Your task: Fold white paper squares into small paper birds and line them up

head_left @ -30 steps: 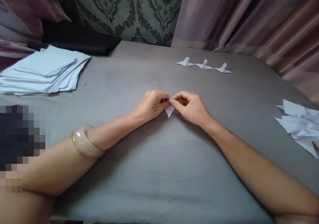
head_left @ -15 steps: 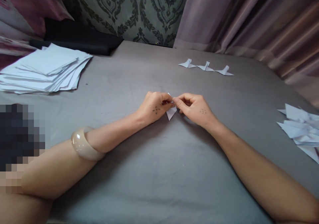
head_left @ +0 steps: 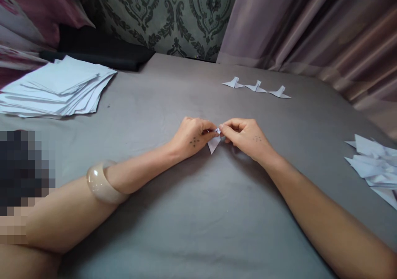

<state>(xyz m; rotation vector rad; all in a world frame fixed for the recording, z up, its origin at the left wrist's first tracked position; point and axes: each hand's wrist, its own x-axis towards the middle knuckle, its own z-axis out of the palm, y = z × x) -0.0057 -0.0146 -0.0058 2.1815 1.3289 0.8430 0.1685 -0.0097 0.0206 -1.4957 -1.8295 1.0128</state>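
A small piece of folded white paper (head_left: 213,145) is held over the grey cloth surface, its pointed end hanging down toward me. My left hand (head_left: 194,135) pinches it from the left between thumb and fingers. From the right, the thumb and forefinger of my right hand (head_left: 245,135) close on its upper tip. My fingers cover most of the folds. Farther back, three folded white paper shapes (head_left: 257,87) with raised necks and pointed ends stand in a row.
At the back left lies a stack of white paper sheets (head_left: 58,88), with a folded black cloth (head_left: 102,51) behind it. A pile of folded white papers (head_left: 376,161) is at the right edge. Curtains (head_left: 288,22) hang along the back right. A person's pixelated head (head_left: 21,171) shows at lower left.
My right hand has shifted slightly right, and more of the paper's upper tip now shows between my fingertips. The whole view has tilted slightly. Both hands keep their pinch.
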